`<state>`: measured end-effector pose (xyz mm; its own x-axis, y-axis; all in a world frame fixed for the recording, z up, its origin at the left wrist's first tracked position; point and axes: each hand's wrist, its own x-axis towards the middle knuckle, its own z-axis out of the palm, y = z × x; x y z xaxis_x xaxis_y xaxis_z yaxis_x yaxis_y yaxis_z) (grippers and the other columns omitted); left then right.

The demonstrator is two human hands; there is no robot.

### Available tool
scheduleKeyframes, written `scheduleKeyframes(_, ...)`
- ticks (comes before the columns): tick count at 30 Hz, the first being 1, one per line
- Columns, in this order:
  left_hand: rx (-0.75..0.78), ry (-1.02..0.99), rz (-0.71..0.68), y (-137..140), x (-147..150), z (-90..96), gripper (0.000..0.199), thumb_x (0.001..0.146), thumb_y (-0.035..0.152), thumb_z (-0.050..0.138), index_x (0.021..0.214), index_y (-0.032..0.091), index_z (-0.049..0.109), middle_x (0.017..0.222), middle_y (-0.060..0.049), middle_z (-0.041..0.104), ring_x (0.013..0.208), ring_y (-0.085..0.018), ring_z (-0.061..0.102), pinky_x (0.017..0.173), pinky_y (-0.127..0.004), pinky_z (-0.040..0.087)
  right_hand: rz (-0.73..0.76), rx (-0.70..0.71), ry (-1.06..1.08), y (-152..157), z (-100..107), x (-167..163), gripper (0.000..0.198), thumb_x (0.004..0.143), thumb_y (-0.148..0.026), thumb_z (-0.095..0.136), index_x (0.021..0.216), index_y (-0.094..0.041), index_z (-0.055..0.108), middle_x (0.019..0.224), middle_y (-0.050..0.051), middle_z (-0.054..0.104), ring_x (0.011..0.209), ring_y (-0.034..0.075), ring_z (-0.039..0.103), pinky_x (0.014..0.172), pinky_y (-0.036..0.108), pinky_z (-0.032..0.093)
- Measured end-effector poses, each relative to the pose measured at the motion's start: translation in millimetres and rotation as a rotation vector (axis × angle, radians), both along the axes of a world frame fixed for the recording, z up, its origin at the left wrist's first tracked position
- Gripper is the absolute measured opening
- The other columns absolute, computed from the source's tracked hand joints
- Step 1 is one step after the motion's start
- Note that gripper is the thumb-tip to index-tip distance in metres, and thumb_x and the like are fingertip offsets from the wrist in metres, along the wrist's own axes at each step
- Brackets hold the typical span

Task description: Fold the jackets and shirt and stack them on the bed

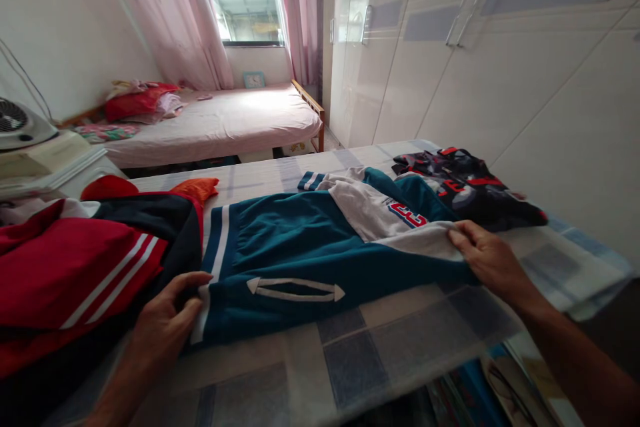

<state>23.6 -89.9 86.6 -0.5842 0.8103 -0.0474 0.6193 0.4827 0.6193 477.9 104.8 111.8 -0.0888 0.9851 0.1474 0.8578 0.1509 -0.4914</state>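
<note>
A teal and grey jacket (295, 227) with striped cuffs and hem lies spread on its side across the checked cloth. Its near edge shows a pocket slit with pale trim. On the grey chest panel are red and blue characters. My left hand (167, 320) pinches the striped hem at the jacket's left end. At the other end, my right hand (483, 257) grips the grey and teal fabric near the upper part, thumb on top. One sleeve with a striped cuff reaches toward the far side.
Red and navy clothes (85, 267) are heaped at the left. A dark patterned garment (470, 187) lies at the far right of the checked cloth (350, 353). Beyond are a bed (240, 117), white wardrobes (450, 93) and a fan (20, 123).
</note>
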Motion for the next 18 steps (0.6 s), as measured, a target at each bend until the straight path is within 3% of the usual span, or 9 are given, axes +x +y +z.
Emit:
scheduleKeyframes(3,0.040,0.247,-0.098,11.1,9.3,3.2,0.035,0.075,0.033,0.042,0.101,0.021,0.062,0.107,-0.008,0.063,0.086,-0.026,0.062,0.080,-0.040,0.050,-0.034,0.160,-0.254,1.5,-7.2,-13.0,0.032,0.085,-0.037,0.041,0.103,-0.019,0.061,0.093,0.009,0.067,0.081,0.027,0.063,0.069,0.036,0.045)
scheduleKeyframes(5,0.178,0.405,-0.169,12.7,16.5,8.0,0.034,0.080,0.034,0.041,0.104,0.021,0.062,0.116,-0.010,0.059,0.107,-0.028,0.056,0.098,-0.044,0.042,0.010,0.385,-0.280,-4.3,-0.3,-22.8,0.033,0.087,-0.034,0.041,0.109,-0.017,0.059,0.106,0.012,0.064,0.095,0.030,0.060,0.079,0.039,0.046)
scheduleKeyframes(7,0.298,0.496,-0.264,12.9,22.8,10.0,0.036,0.084,0.036,0.041,0.111,0.023,0.060,0.126,-0.009,0.055,0.121,-0.027,0.048,0.108,-0.043,0.033,0.146,0.541,-0.214,-11.5,7.7,-35.4,0.030,0.089,-0.032,0.041,0.109,-0.018,0.058,0.111,0.012,0.062,0.105,0.029,0.056,0.090,0.040,0.043)
scheduleKeyframes(9,0.302,0.519,-0.375,13.9,25.8,6.1,0.039,0.087,0.039,0.041,0.120,0.026,0.058,0.137,-0.005,0.049,0.131,-0.026,0.038,0.112,-0.043,0.029,0.318,0.509,-0.154,-14.6,8.3,-50.2,0.025,0.090,-0.030,0.040,0.105,-0.021,0.059,0.107,0.010,0.062,0.103,0.025,0.057,0.092,0.038,0.042)
scheduleKeyframes(12,0.117,0.477,-0.502,17.3,23.2,-6.3,0.045,0.089,0.041,0.035,0.127,0.028,0.055,0.142,-0.002,0.046,0.134,-0.025,0.036,0.111,-0.047,0.030,0.496,0.288,-0.160,-7.3,-9.3,-69.6,0.023,0.092,-0.028,0.038,0.096,-0.022,0.060,0.098,0.006,0.063,0.090,0.019,0.061,0.083,0.032,0.045)
scheduleKeyframes(15,-0.042,0.427,-0.537,23.5,18.4,-9.1,0.046,0.091,0.043,0.031,0.126,0.028,0.057,0.141,-0.002,0.047,0.130,-0.024,0.042,0.108,-0.044,0.035,0.527,0.189,-0.194,6.1,-31.3,-78.0,0.024,0.092,-0.026,0.037,0.094,-0.021,0.061,0.094,0.005,0.061,0.086,0.017,0.061,0.081,0.031,0.045)
scheduleKeyframes(18,-0.048,0.445,-0.524,41.7,17.6,4.0,0.044,0.091,0.043,0.033,0.119,0.027,0.062,0.139,-0.002,0.049,0.126,-0.023,0.047,0.108,-0.039,0.036,0.507,0.193,-0.197,12.4,-41.4,-77.5,0.023,0.092,-0.027,0.039,0.095,-0.021,0.060,0.095,0.005,0.061,0.087,0.018,0.060,0.082,0.033,0.045)
